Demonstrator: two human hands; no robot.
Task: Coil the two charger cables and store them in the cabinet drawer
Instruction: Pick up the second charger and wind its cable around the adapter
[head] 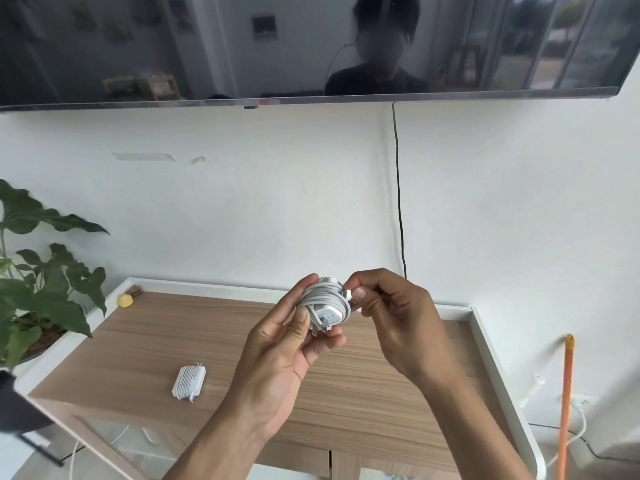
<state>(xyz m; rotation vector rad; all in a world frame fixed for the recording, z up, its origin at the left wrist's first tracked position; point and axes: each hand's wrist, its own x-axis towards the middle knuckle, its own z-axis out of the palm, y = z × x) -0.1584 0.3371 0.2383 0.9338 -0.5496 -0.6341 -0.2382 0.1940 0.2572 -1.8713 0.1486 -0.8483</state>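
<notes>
My left hand (284, 344) holds a white charger (323, 303) above the cabinet, with its grey-white cable wound around the plug block. My right hand (388, 306) pinches the cable's white end connector at the right side of that bundle. A second white charger (189, 381), its cable wrapped around it, lies on the wooden cabinet top (145, 341) to the lower left of my hands. The cabinet's drawer fronts show at the bottom edge, partly hidden by my forearms.
A leafy potted plant (41, 292) stands at the cabinet's left end, with a small yellow object (125, 300) by the back rim. A dark TV (311, 46) hangs on the wall above, its black cord (400, 202) running down. An orange pole (565, 403) leans at the right.
</notes>
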